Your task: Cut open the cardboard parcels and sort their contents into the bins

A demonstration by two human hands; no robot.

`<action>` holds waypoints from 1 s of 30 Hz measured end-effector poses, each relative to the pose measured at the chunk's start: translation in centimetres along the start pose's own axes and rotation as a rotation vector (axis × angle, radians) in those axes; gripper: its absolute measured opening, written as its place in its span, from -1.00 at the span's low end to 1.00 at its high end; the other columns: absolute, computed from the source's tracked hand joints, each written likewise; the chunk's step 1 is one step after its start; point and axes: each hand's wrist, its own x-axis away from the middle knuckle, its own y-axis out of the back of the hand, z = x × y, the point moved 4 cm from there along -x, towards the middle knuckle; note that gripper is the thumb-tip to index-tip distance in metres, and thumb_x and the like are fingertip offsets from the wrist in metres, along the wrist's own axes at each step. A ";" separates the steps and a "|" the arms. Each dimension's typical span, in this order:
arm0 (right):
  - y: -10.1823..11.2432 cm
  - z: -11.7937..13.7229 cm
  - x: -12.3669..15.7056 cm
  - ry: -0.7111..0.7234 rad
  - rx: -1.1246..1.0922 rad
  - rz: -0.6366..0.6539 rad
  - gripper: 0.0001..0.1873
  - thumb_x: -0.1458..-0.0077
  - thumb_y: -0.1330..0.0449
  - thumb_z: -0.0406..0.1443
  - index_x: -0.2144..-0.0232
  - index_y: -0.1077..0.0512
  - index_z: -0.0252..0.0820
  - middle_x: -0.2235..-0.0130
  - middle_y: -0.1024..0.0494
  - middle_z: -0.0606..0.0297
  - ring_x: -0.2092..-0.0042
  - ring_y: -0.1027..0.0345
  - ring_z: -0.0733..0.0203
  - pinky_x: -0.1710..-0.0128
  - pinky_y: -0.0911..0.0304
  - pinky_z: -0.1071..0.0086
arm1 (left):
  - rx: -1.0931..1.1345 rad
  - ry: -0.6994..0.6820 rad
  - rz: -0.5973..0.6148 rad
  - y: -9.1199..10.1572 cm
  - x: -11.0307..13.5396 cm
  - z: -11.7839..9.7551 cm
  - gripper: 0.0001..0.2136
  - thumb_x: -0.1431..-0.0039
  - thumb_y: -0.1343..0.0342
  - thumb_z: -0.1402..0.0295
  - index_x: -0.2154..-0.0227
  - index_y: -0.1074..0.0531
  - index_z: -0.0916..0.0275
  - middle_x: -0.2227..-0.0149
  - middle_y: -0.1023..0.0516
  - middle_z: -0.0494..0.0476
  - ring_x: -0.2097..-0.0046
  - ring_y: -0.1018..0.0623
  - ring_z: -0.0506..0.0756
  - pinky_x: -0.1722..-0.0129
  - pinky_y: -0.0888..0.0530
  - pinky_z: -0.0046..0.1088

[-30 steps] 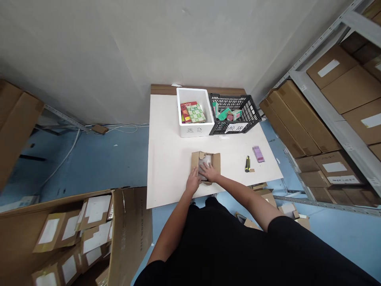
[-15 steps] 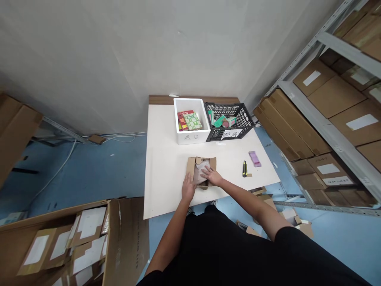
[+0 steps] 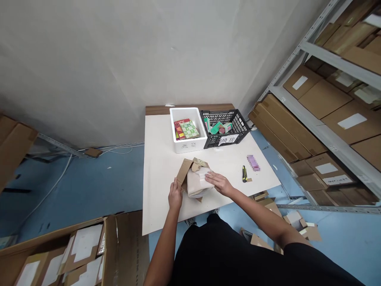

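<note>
On the white table (image 3: 160, 171) lies an opened cardboard box (image 3: 183, 171), its flaps torn and folded out. My left hand (image 3: 175, 195) is closed on the box's left flap. A pale package (image 3: 198, 183) in what looks like clear wrapping rises out of the box, tilted. My right hand (image 3: 218, 183) grips the upper right side of this package, fingers over its top and the thumb hidden. Part of the box is covered by the package.
Behind stand a white foam bin (image 3: 190, 145) with booklets and a black crate (image 3: 226, 140) with green boxes. A yellow-black utility knife (image 3: 244, 174) and a blurred purple item (image 3: 253, 163) lie at right. A large carton (image 3: 111, 246) of parcels stands lower left; shelves (image 3: 315, 111) line the right.
The pale package has come up out of the box with my right hand on it. My left hand has shifted left onto the flap, and the box has tilted. The camera view has shifted slightly.
</note>
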 end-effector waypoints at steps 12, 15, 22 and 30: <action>0.1 -1.5 -0.9 -0.027 0.022 -0.147 -0.50 -0.49 0.03 -0.33 -0.38 -0.33 0.02 -0.36 -0.39 0.15 -0.47 -0.06 0.00 -0.34 -0.29 -0.04 | -0.211 0.252 0.022 4.5 0.0 2.6 -0.78 -0.31 -0.06 0.37 0.33 -0.62 0.23 -0.38 -0.32 0.29 -0.31 -0.34 0.37 -0.21 -0.47 -0.10; -3.2 -5.8 -0.3 -0.220 0.077 -0.041 -0.43 -0.44 0.11 -0.44 -0.36 -0.35 -0.05 -0.41 -0.32 0.16 -0.52 0.12 0.03 -0.38 -0.20 -0.06 | -0.203 0.303 -0.017 4.9 0.9 4.0 -0.81 -0.28 -0.10 0.37 0.32 -0.64 0.20 -0.38 -0.33 0.27 -0.37 -0.29 0.41 -0.29 -0.40 -0.02; -13.5 -10.9 7.1 -0.749 -0.009 0.792 -0.22 -0.23 -0.22 -0.35 -0.46 -0.18 -0.07 -0.50 -0.06 0.01 -0.48 -0.01 -0.22 -0.30 -0.25 -0.09 | -0.219 0.336 -0.003 5.2 3.0 5.5 -0.79 -0.19 -0.18 0.37 0.18 -0.67 0.23 -0.44 -0.25 0.33 -0.46 -0.14 0.52 -0.28 -0.40 0.13; -16.3 -11.7 8.9 -0.987 0.131 0.563 0.02 -0.18 -0.15 -0.35 -0.55 0.23 0.03 -0.55 0.14 0.06 -0.50 0.06 -0.23 -0.28 -0.26 0.00 | -0.229 0.338 -0.187 6.5 5.4 2.3 -0.55 -0.25 -0.09 0.36 -0.19 -0.47 0.24 -0.47 -0.17 0.36 -0.51 0.02 0.50 -0.36 -0.23 0.29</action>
